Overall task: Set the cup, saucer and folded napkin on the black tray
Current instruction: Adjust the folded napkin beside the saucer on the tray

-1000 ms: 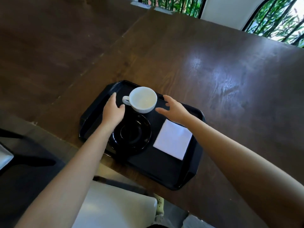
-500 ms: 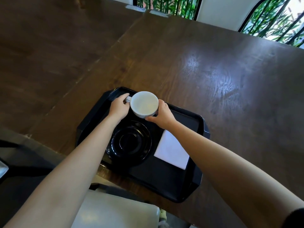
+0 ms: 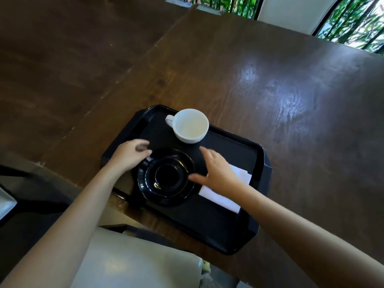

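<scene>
A black tray (image 3: 255,161) lies at the near edge of the dark wooden table. The white cup (image 3: 190,125) stands upright at the tray's far side, handle to the left, with no hand on it. A black saucer (image 3: 166,176) rests on the tray nearer to me. The white folded napkin (image 3: 226,196) lies to the right of the saucer, partly covered by my right hand (image 3: 218,172), whose fingers are spread beside the saucer's right rim. My left hand (image 3: 129,153) hovers at the saucer's left rim with curled fingers, blurred, holding nothing that I can make out.
The wooden table (image 3: 270,84) stretches away behind and right of the tray. A pale chair seat (image 3: 135,260) sits below the table's near edge. Windows with greenery (image 3: 353,23) line the far wall.
Both hands have let go of the cup and drawn back towards me, down to either side of the saucer. The cup stays at the tray's far side.
</scene>
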Motion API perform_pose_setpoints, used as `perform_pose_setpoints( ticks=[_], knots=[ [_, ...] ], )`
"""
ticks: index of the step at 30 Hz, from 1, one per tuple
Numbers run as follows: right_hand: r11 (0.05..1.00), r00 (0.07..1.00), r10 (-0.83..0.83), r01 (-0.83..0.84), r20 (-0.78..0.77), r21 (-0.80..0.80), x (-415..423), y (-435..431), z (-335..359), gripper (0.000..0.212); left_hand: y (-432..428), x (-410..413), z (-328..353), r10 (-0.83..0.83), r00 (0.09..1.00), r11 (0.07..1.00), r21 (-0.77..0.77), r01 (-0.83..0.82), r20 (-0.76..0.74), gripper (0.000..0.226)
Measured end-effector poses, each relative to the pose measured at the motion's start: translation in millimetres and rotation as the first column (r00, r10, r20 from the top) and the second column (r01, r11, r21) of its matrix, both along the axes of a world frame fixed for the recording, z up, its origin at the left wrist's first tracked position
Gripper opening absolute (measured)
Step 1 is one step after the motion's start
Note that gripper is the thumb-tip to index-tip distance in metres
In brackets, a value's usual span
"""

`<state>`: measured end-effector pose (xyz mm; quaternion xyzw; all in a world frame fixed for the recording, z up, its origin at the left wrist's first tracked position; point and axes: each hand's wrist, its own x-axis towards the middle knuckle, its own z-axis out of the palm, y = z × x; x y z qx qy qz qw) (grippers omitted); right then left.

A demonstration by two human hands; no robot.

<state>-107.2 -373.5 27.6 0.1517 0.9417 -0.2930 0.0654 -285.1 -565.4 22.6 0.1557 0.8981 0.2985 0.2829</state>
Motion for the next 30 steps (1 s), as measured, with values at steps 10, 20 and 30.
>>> perform_pose_setpoints(
  ticks=[10, 20, 30],
  knots=[
    [0.952, 0.984, 0.166, -0.179, 0.071, 0.247, 4, -22, -20, 0.106, -16, 21, -11, 0.072, 0.993, 0.997, 0.040, -0.069, -0.097, 0.037],
    [0.971, 0.998, 0.049, -0.040, -0.032, 0.236, 26, 5, -8, 0.097, 1, 68, 18, 0.023, 0.828, 1.000, 0.024, -0.012, -0.560, 0.035],
    [0.964, 0.984, -0.057, 0.011, 0.166, 0.265, 66, 17, -25, 0.107, 82, 195, -26, -0.352, 0.875, 0.923, 0.031, 0.383, -0.332, 0.053]
  ],
)
